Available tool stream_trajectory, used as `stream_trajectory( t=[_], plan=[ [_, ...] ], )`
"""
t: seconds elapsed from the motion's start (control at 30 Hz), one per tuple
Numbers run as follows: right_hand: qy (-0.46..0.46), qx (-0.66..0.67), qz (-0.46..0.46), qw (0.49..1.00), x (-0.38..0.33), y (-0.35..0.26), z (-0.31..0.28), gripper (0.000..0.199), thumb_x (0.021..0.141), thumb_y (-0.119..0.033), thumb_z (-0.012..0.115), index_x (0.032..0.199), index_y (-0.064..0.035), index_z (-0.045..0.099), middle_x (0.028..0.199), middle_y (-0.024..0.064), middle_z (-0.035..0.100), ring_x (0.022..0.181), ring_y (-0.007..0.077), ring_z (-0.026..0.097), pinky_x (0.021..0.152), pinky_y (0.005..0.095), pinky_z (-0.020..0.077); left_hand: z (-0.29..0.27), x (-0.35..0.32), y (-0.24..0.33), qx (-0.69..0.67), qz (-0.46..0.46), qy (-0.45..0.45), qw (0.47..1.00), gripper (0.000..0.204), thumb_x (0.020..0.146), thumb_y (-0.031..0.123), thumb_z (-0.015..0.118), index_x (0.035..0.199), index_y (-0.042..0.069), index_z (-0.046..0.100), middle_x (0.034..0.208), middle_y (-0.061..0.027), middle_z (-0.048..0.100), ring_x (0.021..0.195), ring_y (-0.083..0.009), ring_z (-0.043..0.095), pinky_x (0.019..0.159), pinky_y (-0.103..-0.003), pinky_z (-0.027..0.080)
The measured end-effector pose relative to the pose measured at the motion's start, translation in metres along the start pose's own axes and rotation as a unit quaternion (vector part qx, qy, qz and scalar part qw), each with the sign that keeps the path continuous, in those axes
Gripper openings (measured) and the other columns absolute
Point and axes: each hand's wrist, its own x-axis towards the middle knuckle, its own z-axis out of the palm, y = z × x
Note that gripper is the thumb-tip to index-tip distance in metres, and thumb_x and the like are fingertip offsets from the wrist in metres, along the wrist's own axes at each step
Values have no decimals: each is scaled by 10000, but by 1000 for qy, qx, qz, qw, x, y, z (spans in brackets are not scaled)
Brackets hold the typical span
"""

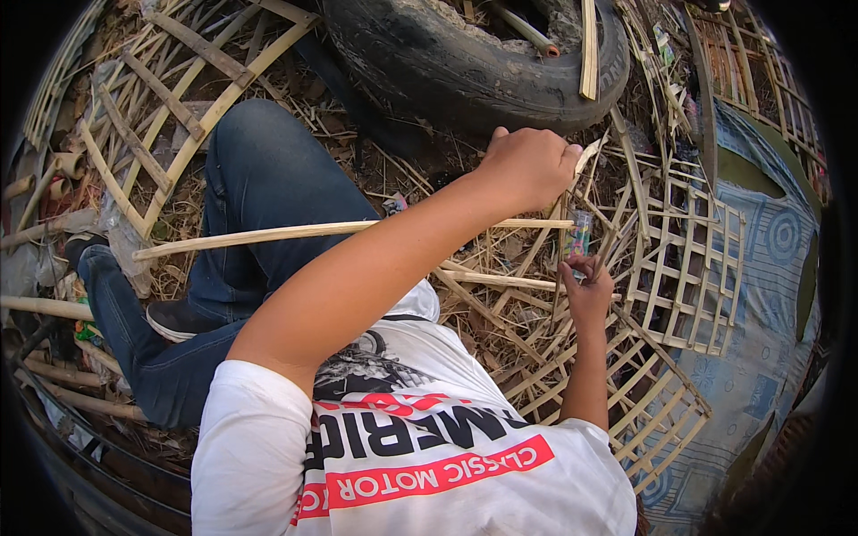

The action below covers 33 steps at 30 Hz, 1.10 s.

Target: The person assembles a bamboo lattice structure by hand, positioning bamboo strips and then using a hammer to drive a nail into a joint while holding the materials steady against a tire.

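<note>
My left hand (529, 168) is closed in a fist in front of the tyre, its forearm reaching across my body. A pale, split piece of bamboo (590, 155) juts out past its knuckles. Lower down, my right hand (590, 284) has its thumb and fingers pinched together; what sits between them is too small to make out. A long bamboo strip (259, 236) runs over my knee and under my left forearm, ending between the two hands. Just above my right fingers lies a colourful plastic wrapper (579, 234).
An old black tyre (447, 76) stands ahead, with a strip leaning on it. Woven bamboo lattices lie at the right (688, 268), lower right (657, 402) and upper left (170, 107). A blue patterned cloth (760, 268) covers the far right. Bamboo scraps and dry leaves litter the ground.
</note>
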Motion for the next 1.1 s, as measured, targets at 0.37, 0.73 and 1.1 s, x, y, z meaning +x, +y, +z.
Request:
stream_trajectory(
  t=[0.37, 0.73, 1.1],
  plan=[
    [151, 47, -7, 987, 34, 15, -26, 185, 804, 4, 700, 831, 12, 517, 834, 75, 637, 788, 126, 610, 690, 269, 484, -22, -12, 71, 287, 172, 213, 918, 458, 915, 453, 464, 1092, 44, 569, 1156, -195, 544, 1155, -353, 471, 987, -545, 275],
    [486, -281, 346, 752, 145, 64, -365, 374, 747, -258, 568, 1019, -31, 684, 1042, 188, 669, 955, 403, 634, 787, 493, 500, -42, -178, 62, 177, 462, 142, 857, 320, 694, 192, 661, 976, 84, 556, 967, -80, 486, 1009, -246, 473, 853, -393, 359],
    [105, 72, -60, 990, 10, -207, -68, 290, 1003, -360, 416, 845, -119, 457, 548, -73, 292, 432, -7, 248, 334, 184, 159, -193, -252, -48, 55, 59, 209, 975, 386, 825, 321, 664, 1110, 92, 540, 980, -74, 504, 1007, -254, 480, 905, -401, 352]
  ],
)
